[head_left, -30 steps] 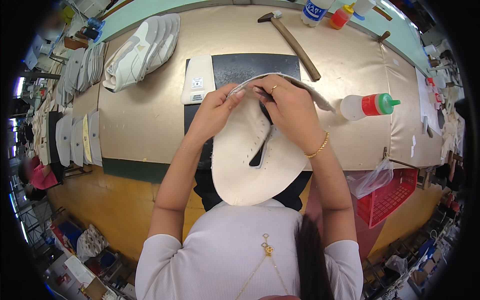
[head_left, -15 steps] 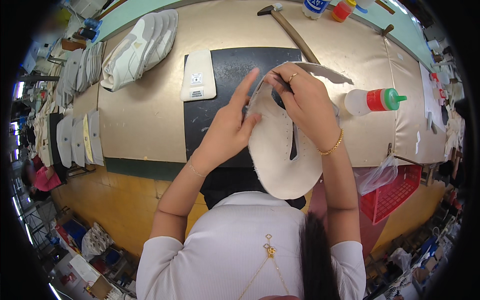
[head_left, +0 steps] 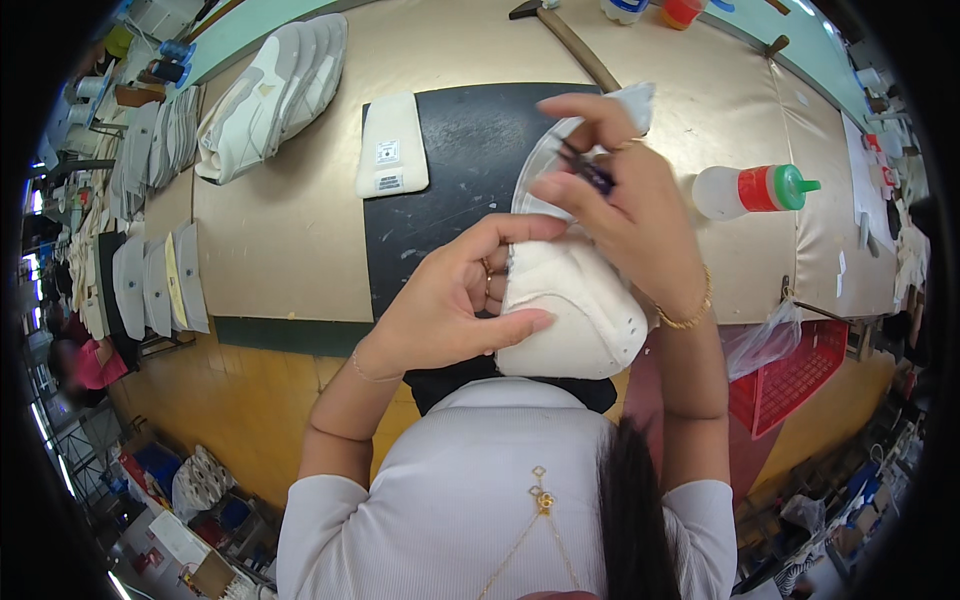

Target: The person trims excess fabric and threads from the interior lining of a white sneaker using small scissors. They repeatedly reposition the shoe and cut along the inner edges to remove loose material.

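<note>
An off-white shoe upper (head_left: pixel 570 335) is held above the front edge of the table, its inner side and small punched holes showing. My left hand (head_left: pixel 440 290) grips its left edge, thumb on the near face and fingers folded behind. Over the far part of the upper is my right hand (head_left: pixel 640 205), curled round a small dark tool (head_left: pixel 592 172). Motion and fingers blur the tool, so its exact kind does not show. A black work mat (head_left: pixel 460 130) lies beneath, with a cream tongue-shaped pad (head_left: pixel 400 135) on its left part.
A hammer (head_left: pixel 575 45) rests behind the mat. To the right lies a squeeze bottle (head_left: pixel 750 190) with a green cap. Stacked shoe uppers (head_left: pixel 280 95) sit at the far left, and grey pieces (head_left: pixel 155 275) line the left edge. A red crate (head_left: pixel 795 370) stands below the table's right side.
The upper has been turned and folded over, so its rounded end no longer hangs down. My right hand has let go of its edge and now holds a dark tool. My left hand has moved lower.
</note>
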`<state>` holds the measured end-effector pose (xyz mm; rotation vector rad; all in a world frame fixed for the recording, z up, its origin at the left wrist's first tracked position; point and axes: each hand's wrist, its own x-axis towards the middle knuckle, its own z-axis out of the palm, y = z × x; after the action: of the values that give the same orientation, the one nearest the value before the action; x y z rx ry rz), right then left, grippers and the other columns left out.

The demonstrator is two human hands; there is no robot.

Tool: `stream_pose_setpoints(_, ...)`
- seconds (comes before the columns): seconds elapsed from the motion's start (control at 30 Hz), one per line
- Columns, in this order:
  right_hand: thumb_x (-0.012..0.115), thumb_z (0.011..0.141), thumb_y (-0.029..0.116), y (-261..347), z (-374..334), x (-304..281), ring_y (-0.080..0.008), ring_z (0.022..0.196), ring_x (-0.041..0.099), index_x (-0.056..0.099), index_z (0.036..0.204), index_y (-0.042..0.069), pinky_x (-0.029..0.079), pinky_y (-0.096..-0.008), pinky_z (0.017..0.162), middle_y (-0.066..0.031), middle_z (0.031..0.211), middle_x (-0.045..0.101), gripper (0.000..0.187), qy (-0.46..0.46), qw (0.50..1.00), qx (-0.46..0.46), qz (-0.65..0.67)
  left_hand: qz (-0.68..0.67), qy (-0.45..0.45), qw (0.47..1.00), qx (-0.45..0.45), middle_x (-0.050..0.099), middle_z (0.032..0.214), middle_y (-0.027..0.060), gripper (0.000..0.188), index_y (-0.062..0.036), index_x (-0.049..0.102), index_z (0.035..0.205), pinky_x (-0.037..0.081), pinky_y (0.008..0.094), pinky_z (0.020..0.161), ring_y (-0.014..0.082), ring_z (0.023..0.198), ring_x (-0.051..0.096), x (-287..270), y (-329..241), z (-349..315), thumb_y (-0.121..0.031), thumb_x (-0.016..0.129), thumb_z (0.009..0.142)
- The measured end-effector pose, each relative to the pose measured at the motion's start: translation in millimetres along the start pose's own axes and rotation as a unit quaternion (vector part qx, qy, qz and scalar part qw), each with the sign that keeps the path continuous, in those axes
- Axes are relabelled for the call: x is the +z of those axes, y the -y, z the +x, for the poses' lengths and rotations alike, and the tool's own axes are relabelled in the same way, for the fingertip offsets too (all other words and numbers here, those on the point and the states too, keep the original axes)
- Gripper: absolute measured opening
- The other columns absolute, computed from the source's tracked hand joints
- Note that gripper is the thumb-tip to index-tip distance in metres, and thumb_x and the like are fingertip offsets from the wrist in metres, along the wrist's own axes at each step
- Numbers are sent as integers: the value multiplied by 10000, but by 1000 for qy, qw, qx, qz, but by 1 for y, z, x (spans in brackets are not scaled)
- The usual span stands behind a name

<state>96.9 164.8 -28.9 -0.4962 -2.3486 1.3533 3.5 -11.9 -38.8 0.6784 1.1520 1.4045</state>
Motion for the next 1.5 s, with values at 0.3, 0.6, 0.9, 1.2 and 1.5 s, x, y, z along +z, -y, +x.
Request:
stream_pose_setpoints(0.3, 747, 832, 68, 32, -54, -29, -167, 735, 533, 617, 1192, 52, 450, -275, 642, -88, 995, 636, 383, -123, 991, -40, -33, -92, -75, 992, -30, 562, 1248, 136, 814, 12, 319, 1506, 514, 213, 842, 108, 1011, 603, 8, -10, -6, 134, 691, 792)
stream_pose_setpoints(0.6, 783, 767, 22, 34, -77, -14, -256, 763, 650, 672, 1123, 54, 523, -331, 622, -101, 951, 650, 374, -52, 991, -71, -96, -119, -93, 988, 21, 560, 1239, 127, 855, -7, 265, 1541, 471, 164, 751, 48, 934, 574, 16, -11, -12, 169, 643, 795)
stream_pose_setpoints(0.9, 786, 764, -30, 42, -85, -2, -147, 682, 606, 754, 988, 37, 469, -249, 567, -71, 871, 601, 236, -26, 990, -55, -129, -164, -99, 981, 18, 514, 1365, 204, 848, 1, 216, 1549, 484, 271, 947, 215, 1182, 601, 22, -18, -15, 170, 600, 812)
stream_pose_setpoints(1.2, 796, 771, 22, 46, -80, 4, -146, 624, 586, 754, 1032, 51, 458, -261, 532, -50, 793, 576, 266, -45, 988, -54, -137, -146, -100, 982, 68, 511, 1358, 215, 847, -24, 145, 1566, 500, 290, 944, 233, 1194, 597, 29, -14, -15, 170, 563, 855)
stream_pose_setpoints(1.5, 790, 785, 82, 40, -78, 3, -148, 558, 565, 750, 1035, 73, 436, -290, 464, -24, 737, 526, 253, -50, 984, -61, -158, -49, -100, 991, 78, 499, 1331, 197, 836, -45, 85, 1579, 492, 269, 917, 164, 1076, 609, 33, -5, -13, 181, 497, 888)
